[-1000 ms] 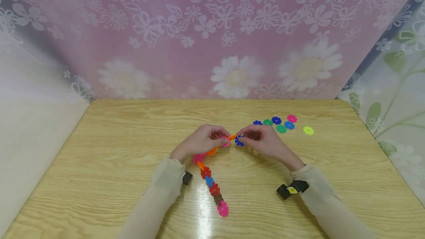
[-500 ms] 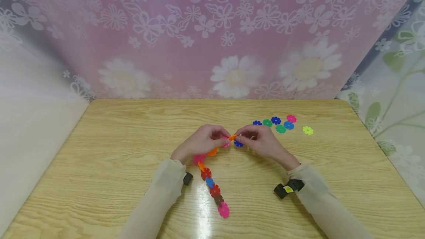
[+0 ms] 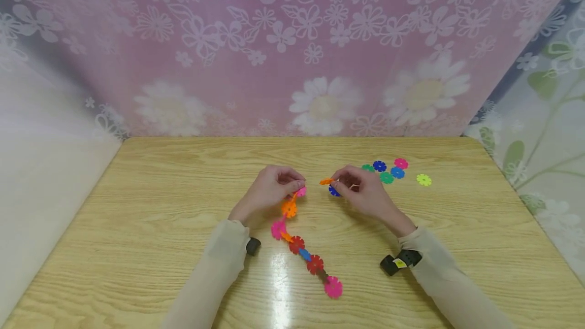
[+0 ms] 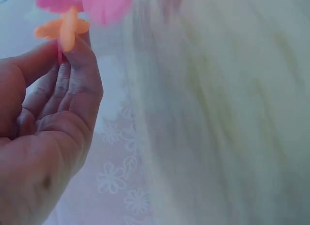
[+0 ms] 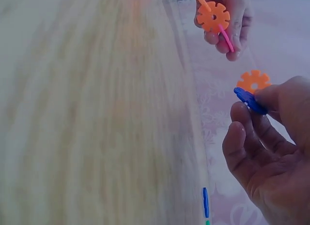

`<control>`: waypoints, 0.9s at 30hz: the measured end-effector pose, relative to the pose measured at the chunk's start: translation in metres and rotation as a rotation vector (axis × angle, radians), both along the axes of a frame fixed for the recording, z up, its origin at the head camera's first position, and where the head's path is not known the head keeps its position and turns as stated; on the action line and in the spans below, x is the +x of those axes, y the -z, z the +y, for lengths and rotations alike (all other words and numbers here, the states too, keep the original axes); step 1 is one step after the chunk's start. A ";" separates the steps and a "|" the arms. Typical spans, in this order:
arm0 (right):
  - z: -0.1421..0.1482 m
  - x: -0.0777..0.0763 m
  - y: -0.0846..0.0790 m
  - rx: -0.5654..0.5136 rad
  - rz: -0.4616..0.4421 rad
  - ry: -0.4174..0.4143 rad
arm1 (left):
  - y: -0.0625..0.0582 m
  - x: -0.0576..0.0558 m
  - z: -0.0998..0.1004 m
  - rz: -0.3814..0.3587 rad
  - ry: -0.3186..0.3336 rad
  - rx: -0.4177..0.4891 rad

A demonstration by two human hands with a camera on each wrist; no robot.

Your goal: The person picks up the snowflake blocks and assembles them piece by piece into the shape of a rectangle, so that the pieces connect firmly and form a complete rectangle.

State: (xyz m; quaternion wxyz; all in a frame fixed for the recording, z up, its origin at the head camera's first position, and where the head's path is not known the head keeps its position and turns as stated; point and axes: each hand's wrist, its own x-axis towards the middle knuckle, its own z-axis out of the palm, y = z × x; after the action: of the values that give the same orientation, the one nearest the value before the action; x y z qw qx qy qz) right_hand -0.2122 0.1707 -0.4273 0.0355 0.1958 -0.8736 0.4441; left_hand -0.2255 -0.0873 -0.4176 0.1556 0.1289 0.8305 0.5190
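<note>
My left hand (image 3: 269, 192) pinches the pink notched disc (image 3: 301, 191) at the upper end of a chain of interlocked flower-shaped plastic discs. From there the chain runs down through an orange disc (image 3: 289, 209), red discs (image 3: 315, 264) and a blue one to a pink disc (image 3: 333, 287) nearest the body. To the right, thumb and fingertips of my right hand (image 3: 365, 194) pinch a joined pair, an orange disc (image 5: 254, 80) and a dark blue disc (image 5: 249, 100). A gap separates this pair from the chain. In the left wrist view, an orange disc (image 4: 68, 29) shows above the left fingertips.
Loose discs lie on the wooden table (image 3: 183, 176) beyond the right hand: several in a cluster, including a pink disc (image 3: 401, 163) and a green disc (image 3: 386, 177), with a yellow disc (image 3: 424, 179) farther right. A floral curtain (image 3: 292, 55) hangs behind the table.
The hands have moved apart, and the orange disc has come away from the chain's pink end, staying with the blue disc in my right hand. The chain's lower end has swung right.
</note>
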 end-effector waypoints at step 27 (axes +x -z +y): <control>-0.029 0.001 0.001 0.053 0.060 -0.134 | 0.002 0.015 -0.011 -0.090 -0.107 0.109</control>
State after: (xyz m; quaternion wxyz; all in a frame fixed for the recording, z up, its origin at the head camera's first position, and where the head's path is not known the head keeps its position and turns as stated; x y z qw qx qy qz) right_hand -0.2110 0.1420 -0.4281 0.0265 0.2680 -0.8685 0.4163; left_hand -0.2102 -0.0987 -0.4191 0.1575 0.0691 0.7988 0.5765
